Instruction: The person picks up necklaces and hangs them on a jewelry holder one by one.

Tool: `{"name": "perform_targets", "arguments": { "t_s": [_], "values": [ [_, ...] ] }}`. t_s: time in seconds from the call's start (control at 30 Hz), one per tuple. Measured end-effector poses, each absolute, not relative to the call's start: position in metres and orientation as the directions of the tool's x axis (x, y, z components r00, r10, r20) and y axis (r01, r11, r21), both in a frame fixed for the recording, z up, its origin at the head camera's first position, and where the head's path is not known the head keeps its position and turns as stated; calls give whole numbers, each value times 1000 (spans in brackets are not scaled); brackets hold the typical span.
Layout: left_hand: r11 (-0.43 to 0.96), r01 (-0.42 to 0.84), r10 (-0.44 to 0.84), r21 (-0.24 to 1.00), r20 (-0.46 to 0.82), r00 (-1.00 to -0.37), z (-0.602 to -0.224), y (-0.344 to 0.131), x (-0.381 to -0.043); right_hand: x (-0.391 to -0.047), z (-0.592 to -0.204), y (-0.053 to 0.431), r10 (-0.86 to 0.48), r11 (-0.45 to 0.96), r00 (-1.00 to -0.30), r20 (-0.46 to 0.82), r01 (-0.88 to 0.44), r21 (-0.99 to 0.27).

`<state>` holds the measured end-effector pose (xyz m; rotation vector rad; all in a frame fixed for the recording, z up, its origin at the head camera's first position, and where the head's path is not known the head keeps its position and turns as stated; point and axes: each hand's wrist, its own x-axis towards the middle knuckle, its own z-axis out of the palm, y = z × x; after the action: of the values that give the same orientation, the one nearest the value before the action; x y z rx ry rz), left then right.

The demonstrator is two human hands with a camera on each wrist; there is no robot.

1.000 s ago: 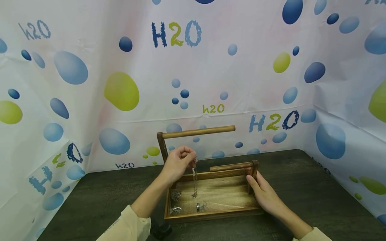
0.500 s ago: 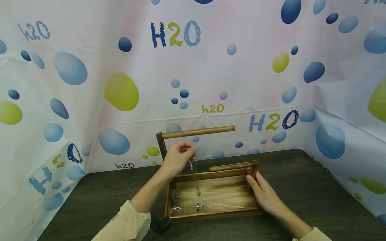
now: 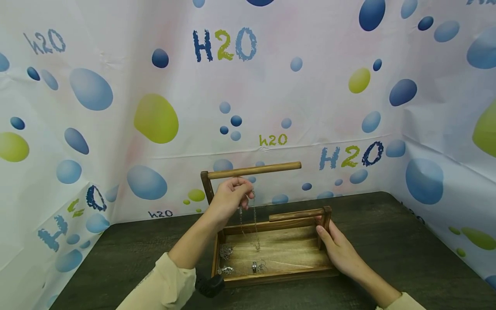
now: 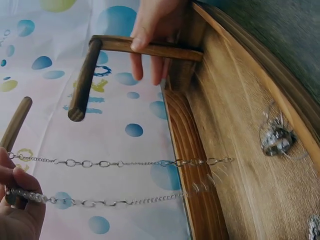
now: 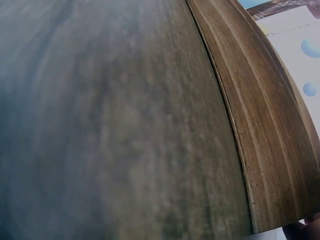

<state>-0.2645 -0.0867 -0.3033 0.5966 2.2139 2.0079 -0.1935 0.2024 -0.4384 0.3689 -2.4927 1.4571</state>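
Note:
My left hand (image 3: 228,200) pinches a silver chain necklace (image 4: 86,163) with a few pearl-like beads near the fingers. Its two strands hang in a loop over the wooden tray (image 3: 279,275) of a jewellery stand, the lower end overlapping the tray floor in the head view. The stand's long upper bar (image 3: 254,170) runs just above this hand. At the tray's right end, my right hand (image 3: 341,249) grips the post (image 3: 327,215) that carries the shorter bar (image 3: 296,214); in the left wrist view its thumb lies across that post.
Inside the tray lie a bunched silver chain (image 3: 225,251), a small silver piece (image 3: 226,270) and a silver ring (image 3: 254,267) with thin strands beside it. The stand rests on a dark wooden table (image 3: 155,249). A printed sheet (image 3: 116,142) hangs close behind.
The left hand has risen slightly, lifting the necklace with it. Its strands, close together before, now hang spread apart. The right hand and the stand stay where they were.

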Motion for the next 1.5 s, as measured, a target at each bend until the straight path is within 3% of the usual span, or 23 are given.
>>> {"name": "perform_targets", "arguments": {
  "t_s": [0.47,1.5],
  "values": [
    [-100,102,353,990,131,-926,-298,-83,-262,-195,-440,204,-97,470,-936,337,-342,-814],
    [-85,199,430,976,216,-877,-286,-77,-254,-195,-440,202,-80,477,-930,360,-352,-805]
  ]
}}
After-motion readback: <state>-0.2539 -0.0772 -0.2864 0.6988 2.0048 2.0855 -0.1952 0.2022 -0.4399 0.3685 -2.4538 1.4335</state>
